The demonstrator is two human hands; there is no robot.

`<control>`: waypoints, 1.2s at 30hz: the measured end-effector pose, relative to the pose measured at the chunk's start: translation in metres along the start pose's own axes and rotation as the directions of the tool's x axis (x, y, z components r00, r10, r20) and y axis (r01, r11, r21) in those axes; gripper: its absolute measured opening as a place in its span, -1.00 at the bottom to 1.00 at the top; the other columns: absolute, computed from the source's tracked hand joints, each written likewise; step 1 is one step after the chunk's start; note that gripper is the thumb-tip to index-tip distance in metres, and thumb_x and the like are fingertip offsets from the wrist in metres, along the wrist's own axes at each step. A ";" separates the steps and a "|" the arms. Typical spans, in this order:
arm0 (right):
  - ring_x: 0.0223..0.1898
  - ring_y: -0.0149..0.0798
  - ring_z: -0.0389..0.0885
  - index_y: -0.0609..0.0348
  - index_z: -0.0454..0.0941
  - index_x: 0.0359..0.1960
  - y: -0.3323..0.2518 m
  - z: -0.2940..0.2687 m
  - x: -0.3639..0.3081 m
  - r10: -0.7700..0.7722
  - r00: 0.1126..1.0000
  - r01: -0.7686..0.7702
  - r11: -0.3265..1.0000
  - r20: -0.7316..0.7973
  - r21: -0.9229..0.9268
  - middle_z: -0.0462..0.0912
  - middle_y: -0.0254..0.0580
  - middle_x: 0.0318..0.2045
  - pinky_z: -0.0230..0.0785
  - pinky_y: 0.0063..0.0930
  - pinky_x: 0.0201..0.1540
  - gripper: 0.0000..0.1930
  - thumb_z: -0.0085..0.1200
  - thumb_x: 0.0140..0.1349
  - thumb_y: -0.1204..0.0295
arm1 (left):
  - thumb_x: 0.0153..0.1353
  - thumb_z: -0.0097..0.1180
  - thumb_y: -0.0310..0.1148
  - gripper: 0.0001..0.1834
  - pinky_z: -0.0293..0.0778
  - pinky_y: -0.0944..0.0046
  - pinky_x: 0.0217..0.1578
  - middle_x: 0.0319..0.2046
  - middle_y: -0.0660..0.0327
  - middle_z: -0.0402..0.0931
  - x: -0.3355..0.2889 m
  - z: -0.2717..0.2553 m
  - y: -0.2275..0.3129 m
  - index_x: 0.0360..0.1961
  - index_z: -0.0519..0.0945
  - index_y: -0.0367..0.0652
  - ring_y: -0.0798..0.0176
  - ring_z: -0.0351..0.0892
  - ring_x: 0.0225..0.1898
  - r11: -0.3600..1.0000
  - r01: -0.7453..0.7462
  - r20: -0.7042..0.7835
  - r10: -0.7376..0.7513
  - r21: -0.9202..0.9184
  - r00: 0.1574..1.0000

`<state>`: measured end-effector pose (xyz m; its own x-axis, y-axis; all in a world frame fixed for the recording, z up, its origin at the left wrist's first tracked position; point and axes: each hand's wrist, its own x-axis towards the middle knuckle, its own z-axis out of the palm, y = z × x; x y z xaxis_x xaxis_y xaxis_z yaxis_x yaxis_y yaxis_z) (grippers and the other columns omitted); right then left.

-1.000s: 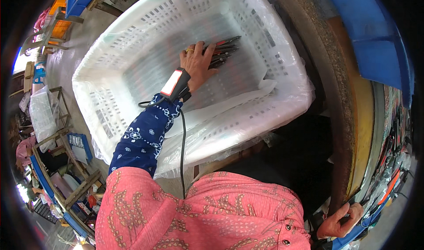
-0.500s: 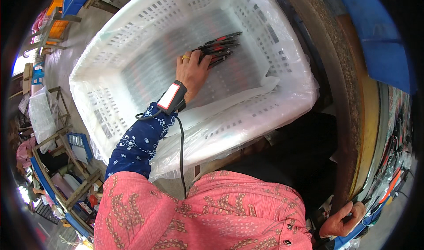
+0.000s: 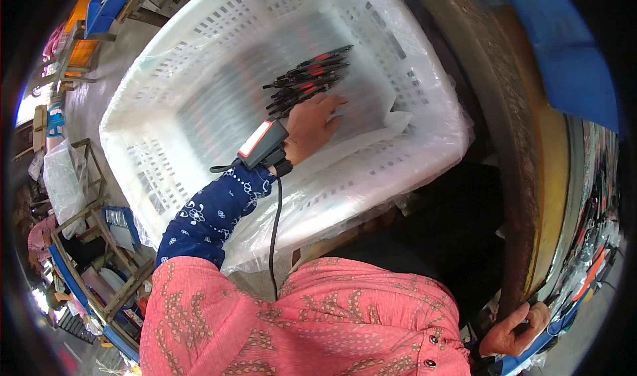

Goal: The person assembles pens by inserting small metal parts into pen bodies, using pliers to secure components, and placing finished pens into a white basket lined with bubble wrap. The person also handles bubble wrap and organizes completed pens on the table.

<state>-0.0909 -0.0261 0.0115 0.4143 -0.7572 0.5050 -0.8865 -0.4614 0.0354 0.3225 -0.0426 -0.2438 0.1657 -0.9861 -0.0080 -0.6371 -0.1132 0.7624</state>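
Note:
A bundle of black-and-red pens (image 3: pixel 308 77) lies loosely side by side inside a white plastic basket (image 3: pixel 149 64) lined with clear plastic. My left hand (image 3: pixel 312 127) is over the basket just on the near side of the pens, its fingers stretched out and apart, holding nothing that shows. A small black-and-white device (image 3: pixel 262 140) with a cable is strapped on that wrist. Far to the right, my right hand (image 3: pixel 514 331) is curled at the near end of the brown table edge (image 3: pixel 514 197). What its fingers hold, if anything, is hidden.
Layered clear sheeting covers the basket's bottom, with a loose white flap (image 3: pixel 397 120) near its right side. Blue bins (image 3: pixel 567 57) stand at the upper right, above bagged pens (image 3: pixel 590 243) on the table. Wooden frames (image 3: pixel 123 290) are on the left.
My left hand has let go of the pens and drawn back toward me and to the right. The pens now lie loose in the basket. My right hand stays put.

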 end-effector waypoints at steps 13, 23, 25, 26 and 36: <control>-0.30 0.05 0.50 0.42 0.41 -0.35 -0.006 -0.001 0.005 -0.036 0.999 0.035 0.999 0.021 0.019 0.50 0.06 -0.38 0.38 -0.03 -0.08 -0.90 0.10 0.21 0.69 | 0.01 0.11 -0.65 -0.68 0.48 0.07 -0.42 -0.34 0.04 0.47 0.042 0.019 0.031 -0.15 0.58 -0.19 -0.04 0.54 -0.40 0.876 -0.483 0.121 0.477 0.019 0.870; -0.28 0.10 0.49 0.42 0.38 -0.33 -0.009 -0.004 0.009 -0.052 0.995 0.054 0.998 0.083 -0.025 0.49 0.08 -0.37 0.37 0.03 -0.06 -0.91 0.06 0.24 0.69 | 0.01 0.10 -0.74 -0.73 0.52 0.17 -0.33 -0.27 0.08 0.55 0.006 0.005 0.004 -0.24 0.58 -0.25 -0.02 0.60 -0.32 0.959 -0.256 0.031 0.261 -0.122 0.965; -0.27 0.11 0.49 0.42 0.38 -0.33 -0.009 -0.004 0.009 -0.067 0.993 0.071 0.997 0.096 -0.042 0.49 0.09 -0.37 0.37 0.04 -0.05 -0.91 0.06 0.24 0.69 | 0.01 0.10 -0.74 -0.72 0.53 0.18 -0.32 -0.28 0.08 0.56 0.004 0.007 0.002 -0.24 0.58 -0.25 -0.01 0.61 -0.31 0.962 -0.237 0.029 0.243 -0.137 0.970; -0.27 0.11 0.49 0.42 0.38 -0.33 -0.009 -0.004 0.009 -0.065 0.993 0.068 0.997 0.096 -0.035 0.48 0.09 -0.37 0.37 0.04 -0.05 -0.91 0.07 0.24 0.69 | 0.01 0.09 -0.74 -0.72 0.53 0.18 -0.31 -0.28 0.08 0.56 0.004 0.007 0.001 -0.23 0.58 -0.25 0.00 0.61 -0.30 0.964 -0.225 0.023 0.231 -0.143 0.973; -0.29 0.10 0.50 0.45 0.40 -0.29 -0.008 -0.003 0.007 -0.054 0.996 0.056 0.998 0.076 -0.022 0.49 0.09 -0.36 0.37 0.05 -0.05 -0.90 0.07 0.23 0.71 | 0.13 0.14 -0.65 -0.68 0.56 0.21 -0.23 -0.15 0.03 0.55 0.013 0.018 0.017 -0.07 0.54 -0.23 0.03 0.62 -0.24 0.958 -0.199 -0.012 0.201 -0.209 0.980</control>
<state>-0.0816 -0.0259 0.0174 0.4763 -0.7638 0.4357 -0.8661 -0.4930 0.0827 0.3007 -0.0599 -0.2423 0.0433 -0.9873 0.1529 -0.4857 0.1129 0.8668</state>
